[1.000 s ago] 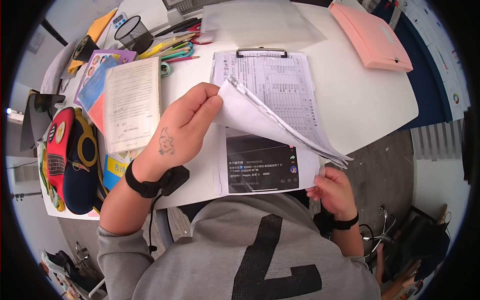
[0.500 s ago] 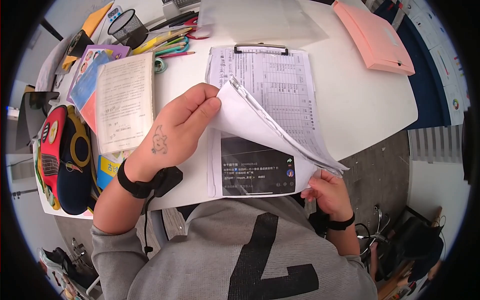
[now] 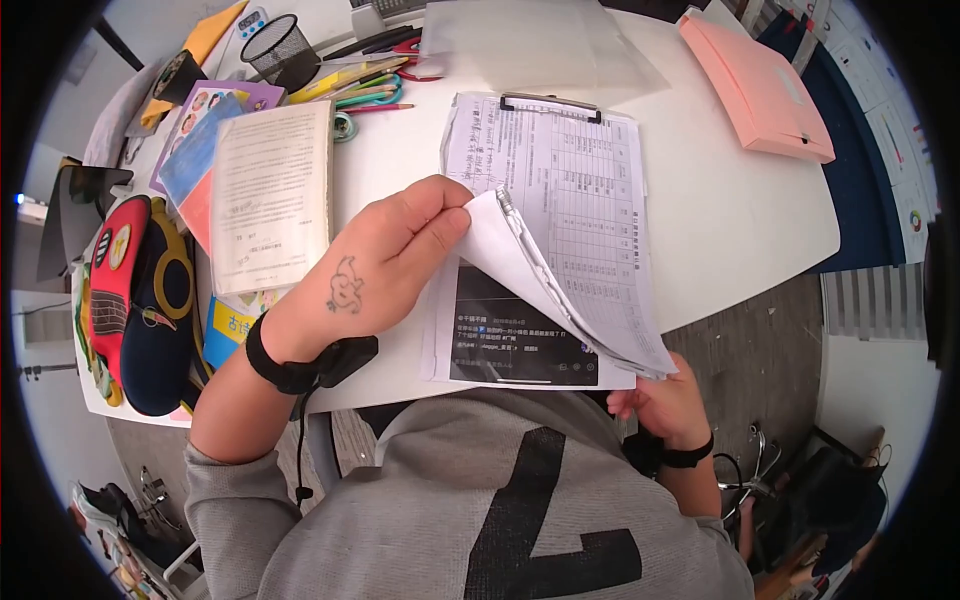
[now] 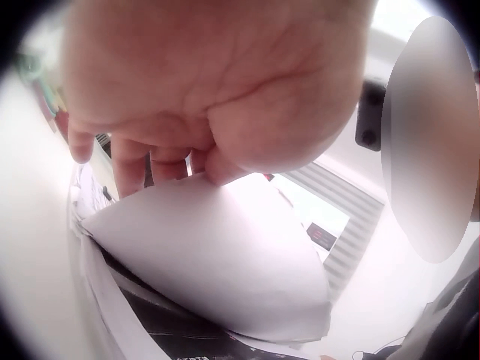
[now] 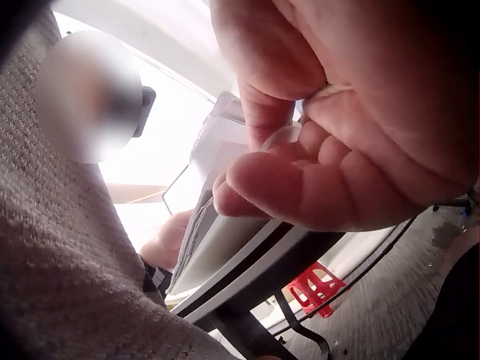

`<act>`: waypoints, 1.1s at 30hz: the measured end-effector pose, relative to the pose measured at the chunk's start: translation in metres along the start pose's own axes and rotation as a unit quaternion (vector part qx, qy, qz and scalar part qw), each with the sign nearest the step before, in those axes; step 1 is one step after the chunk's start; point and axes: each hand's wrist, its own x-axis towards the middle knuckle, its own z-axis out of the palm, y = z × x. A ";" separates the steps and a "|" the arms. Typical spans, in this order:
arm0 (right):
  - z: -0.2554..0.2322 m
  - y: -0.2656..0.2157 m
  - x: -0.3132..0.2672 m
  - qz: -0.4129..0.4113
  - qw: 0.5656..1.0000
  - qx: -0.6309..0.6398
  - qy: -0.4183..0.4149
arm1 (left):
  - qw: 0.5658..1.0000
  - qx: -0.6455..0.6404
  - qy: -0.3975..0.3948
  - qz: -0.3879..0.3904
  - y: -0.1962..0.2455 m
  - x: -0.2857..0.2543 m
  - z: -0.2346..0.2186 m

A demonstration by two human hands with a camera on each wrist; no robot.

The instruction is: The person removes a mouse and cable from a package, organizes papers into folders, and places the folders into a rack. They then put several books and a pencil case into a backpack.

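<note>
A clipboard with a black metal clip [image 3: 550, 105] lies at the desk's near edge, holding a stack of papers. My left hand [image 3: 375, 265] pinches a corner of the lifted sheets [image 3: 505, 260] between thumb and fingers. Their white undersides fold diagonally across the stack. Above the fold shows a page with a printed table [image 3: 590, 200]; below it, a page with a dark screenshot [image 3: 500, 345]. At the near right corner, my right hand [image 3: 677, 405] grips the edge of the stack with thumb and curled fingers. The lifted sheets' lower end partly covers that hand.
On the left lie an open book [image 3: 270, 200], a red and navy pouch [image 3: 145, 305], pencils [image 3: 365, 95] and a mesh pen cup [image 3: 280, 55]. Clear plastic folders [image 3: 530, 45] lie behind the clipboard. A pink file case [image 3: 757, 85] stands at the far right.
The lifted sheets' lower right end has swung left and down over the right hand, and their fold is steeper. Both hands keep their hold. The head view has shifted slightly.
</note>
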 end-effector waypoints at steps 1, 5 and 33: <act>0.001 0.000 -0.001 0.001 1.000 -0.001 0.018 | 1.000 -0.005 0.002 -0.007 0.001 -0.001 -0.001; -0.004 0.006 0.000 -0.021 1.000 0.016 0.007 | 1.000 0.010 -0.004 0.001 0.003 -0.004 -0.005; -0.016 -0.038 0.010 -0.166 0.970 -0.154 -0.084 | 0.851 -0.516 0.005 -0.100 0.002 0.012 0.002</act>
